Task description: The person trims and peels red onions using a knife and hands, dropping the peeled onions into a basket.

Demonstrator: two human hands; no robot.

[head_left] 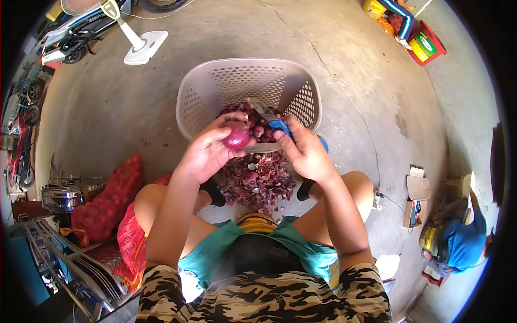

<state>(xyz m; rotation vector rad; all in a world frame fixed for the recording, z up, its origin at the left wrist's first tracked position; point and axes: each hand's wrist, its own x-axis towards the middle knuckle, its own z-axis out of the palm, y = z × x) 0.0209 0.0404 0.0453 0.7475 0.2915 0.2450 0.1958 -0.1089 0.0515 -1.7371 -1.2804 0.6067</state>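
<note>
A peeled-looking, shiny red onion [237,138] is in my left hand [207,145], its fingers curled round it, near the basket's front rim. My right hand [306,148] grips the blue handle of a knife [279,127], whose blade points up and left over the basket, apart from the onion. Below both hands stands a grey perforated plastic basket [249,65] with many red onions [259,131] at its bottom. Between my feet, against the basket's near side, lies a heap of onion skins [261,180].
Red net sacks of onions [110,199] lie to my left, beside a metal pot [62,198] and a metal frame [75,264]. A fan base [145,47] stands far left. On the right are an open cardboard box [416,199], a cable, and a seated person [464,242]. A red bucket [426,46] stands far right.
</note>
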